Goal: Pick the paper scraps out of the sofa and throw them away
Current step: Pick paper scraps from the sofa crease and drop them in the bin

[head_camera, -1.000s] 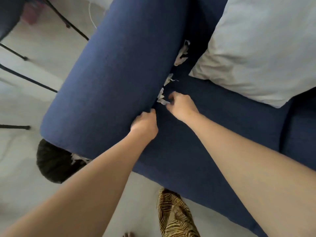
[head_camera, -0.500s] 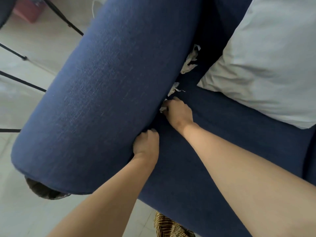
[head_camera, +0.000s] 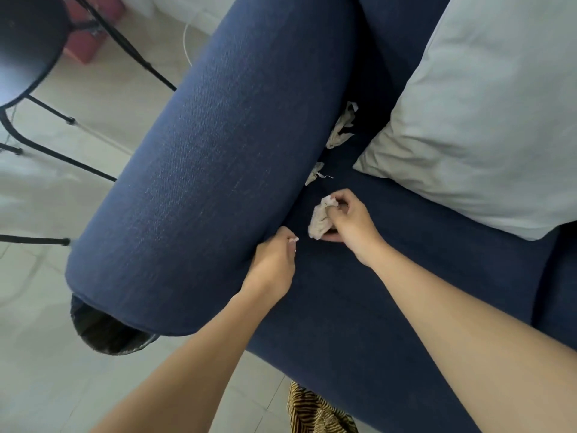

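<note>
We note a crumpled paper scrap [head_camera: 320, 218] pinched in the fingers of the right hand [head_camera: 346, 223], lifted just above the sofa seat [head_camera: 359, 307] and close to the gap beside the armrest [head_camera: 218, 157]. The right hand is curled around the scrap, thumb below and fingers above. The left hand [head_camera: 274, 264] rests against the lower edge of the armrest where it meets the seat; its fingers are closed, and a small white fragment [head_camera: 293, 240] shows at the fingertips, so we record it as pinching a bit of paper. The two hands sit near each other without touching.

Further along the gap we observe a small scrap [head_camera: 315, 171] wedged between armrest and seat, and beyond it a larger bunch of scraps [head_camera: 342, 128] standing up out of the crevice, just beside the corner of a pale pillow [head_camera: 484, 120] that lies on the seat.

Below the front end of the armrest a dark round bin [head_camera: 106, 335] stands on the tiled floor [head_camera: 46, 385], partly hidden by the armrest. A black chair [head_camera: 28, 42] with thin metal legs stands on the floor at upper left. A striped garment [head_camera: 315, 414] shows at the bottom edge.
</note>
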The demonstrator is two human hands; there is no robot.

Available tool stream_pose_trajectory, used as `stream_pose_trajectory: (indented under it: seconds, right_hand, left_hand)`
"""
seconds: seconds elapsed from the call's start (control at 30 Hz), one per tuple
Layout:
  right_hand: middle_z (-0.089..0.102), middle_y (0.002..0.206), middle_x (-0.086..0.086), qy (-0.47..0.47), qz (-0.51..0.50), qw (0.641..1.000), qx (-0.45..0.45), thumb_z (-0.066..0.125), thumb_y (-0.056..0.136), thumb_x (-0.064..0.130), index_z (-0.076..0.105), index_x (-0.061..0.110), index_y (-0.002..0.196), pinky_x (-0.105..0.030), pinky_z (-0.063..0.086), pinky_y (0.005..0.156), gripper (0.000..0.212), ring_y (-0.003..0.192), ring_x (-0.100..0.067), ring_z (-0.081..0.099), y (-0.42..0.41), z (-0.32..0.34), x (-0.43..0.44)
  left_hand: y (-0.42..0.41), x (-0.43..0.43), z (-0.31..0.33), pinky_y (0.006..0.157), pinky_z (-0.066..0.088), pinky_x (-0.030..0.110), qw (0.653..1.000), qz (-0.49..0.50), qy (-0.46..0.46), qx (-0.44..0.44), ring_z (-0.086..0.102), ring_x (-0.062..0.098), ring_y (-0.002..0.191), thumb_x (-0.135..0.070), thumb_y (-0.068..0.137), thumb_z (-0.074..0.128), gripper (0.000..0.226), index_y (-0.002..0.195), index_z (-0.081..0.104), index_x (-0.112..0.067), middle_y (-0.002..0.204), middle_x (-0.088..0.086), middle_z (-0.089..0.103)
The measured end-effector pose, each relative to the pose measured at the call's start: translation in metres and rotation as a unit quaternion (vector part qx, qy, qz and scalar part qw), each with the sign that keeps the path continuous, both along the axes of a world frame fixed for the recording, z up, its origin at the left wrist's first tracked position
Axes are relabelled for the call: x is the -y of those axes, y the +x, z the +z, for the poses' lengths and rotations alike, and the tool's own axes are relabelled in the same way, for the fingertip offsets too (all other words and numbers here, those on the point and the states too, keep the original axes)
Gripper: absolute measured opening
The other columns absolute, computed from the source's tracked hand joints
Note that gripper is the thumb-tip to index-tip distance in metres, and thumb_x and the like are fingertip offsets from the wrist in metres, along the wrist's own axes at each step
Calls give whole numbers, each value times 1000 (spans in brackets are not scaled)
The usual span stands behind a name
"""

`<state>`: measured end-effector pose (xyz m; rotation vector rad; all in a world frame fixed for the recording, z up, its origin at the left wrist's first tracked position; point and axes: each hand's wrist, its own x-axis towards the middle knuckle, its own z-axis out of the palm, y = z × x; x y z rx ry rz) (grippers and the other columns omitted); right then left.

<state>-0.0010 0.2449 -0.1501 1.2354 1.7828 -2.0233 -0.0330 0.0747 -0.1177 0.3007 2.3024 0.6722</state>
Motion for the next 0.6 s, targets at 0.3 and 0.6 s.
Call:
stream_pose_trajectory:
  seconds: [0.3,0.6]
  right_hand:
    - [62,85,-3,-91,-14,995,-47,49,103,12,69,19,99,-21,37,38,22,47,-5,47,7,49,16]
    - [51,67,0,-120,61,989,-62,60,94,27,60,14,72,-21,21,34,26,45,-8,33,10,116,95]
  left_hand:
    - [-10,12,37,49,42,26,973,154,169,14,43,8,49,-48,99,47,39,72,58,-22,54,-11,48]
    - [15,107,93,50,41,27,936,211,281,28,43,14,51,-38,103,43,36,80,53,-12,60,-7,45]
